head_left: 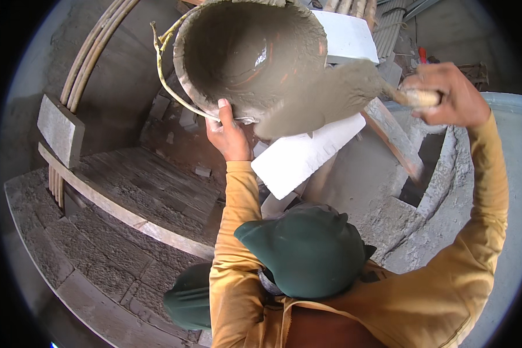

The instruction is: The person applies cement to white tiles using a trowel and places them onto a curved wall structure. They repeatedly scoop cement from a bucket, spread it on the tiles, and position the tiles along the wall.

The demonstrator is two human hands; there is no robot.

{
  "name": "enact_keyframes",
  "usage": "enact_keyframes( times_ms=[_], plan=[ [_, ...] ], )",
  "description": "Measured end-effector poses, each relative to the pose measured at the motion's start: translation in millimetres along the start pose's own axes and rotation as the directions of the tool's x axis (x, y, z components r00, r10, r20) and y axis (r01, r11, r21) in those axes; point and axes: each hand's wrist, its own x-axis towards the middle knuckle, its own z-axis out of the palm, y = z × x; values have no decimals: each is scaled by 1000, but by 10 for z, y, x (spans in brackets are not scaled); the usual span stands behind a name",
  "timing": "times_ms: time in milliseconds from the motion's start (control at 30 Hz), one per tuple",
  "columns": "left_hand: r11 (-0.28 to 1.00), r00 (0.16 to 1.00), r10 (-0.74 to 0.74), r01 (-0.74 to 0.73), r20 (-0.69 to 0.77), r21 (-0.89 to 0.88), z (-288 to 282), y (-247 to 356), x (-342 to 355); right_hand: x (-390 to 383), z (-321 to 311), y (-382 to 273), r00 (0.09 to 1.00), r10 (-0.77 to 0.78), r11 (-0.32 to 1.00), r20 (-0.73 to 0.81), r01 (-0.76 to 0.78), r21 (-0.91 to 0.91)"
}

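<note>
Unfinished and dusty grey, the building site fills the head view to its curved edge. Toward nine o'clock a grey block (59,130) stands at the end of a long plank (122,209), with thin poles (95,49) rising behind it; the plank's bend probably comes from the lens. At twelve o'clock is the bucket (182,64), its mouth turned toward the person and its inner wall smeared with wet cement (220,40) (a small bright glint shows deep inside). The left hand (231,139), just off centre toward eleven o'clock, grips the near rim, thumb over the edge and the other fingers mostly hidden; this hold likely keeps the bucket steady and tipped for the trowel. A pale cord (163,81), presumably the carrying handle, hangs aside between ten and eleven o'clock, leaving the mouth free. The right hand (461,95), at two o'clock, is closed around the handle of the trowel (330,97). Its cement-covered blade points toward the left hand and overlaps the bucket's rim in view; whether they touch cannot be told. Beneath the blade, near centre toward two o'clock, is a white block (307,156), perhaps placed for easy reach; a second white block (347,37) lies at one o'clock, beside the bucket.
</note>
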Motion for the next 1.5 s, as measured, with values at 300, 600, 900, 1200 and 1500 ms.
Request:
enact_keyframes(
  times_ms=[300,600,900,1200,1500],
  plan=[
    [994,1000,9,-10,5,112,22,-83,79,-564,259,-82,982,55,922,-181,-119,-368],
    [996,1000,-15,14,13,84,11,-102,93,-772,489,-122,922,49,956,-384,-154,-248],
    [998,1000,16,-18,26,66,21,-84,63,-564,716,-388,967,51,923,-249,-140,-357],
    [996,1000,-2,0,26,93,15,-108,80,-956,1032,-53,887,41,839,-460,-280,-466],
    [997,999,4,-7,44,73,12,-139,71,-871,577,45,856,158,854,-493,-369,-367]
  ],
)
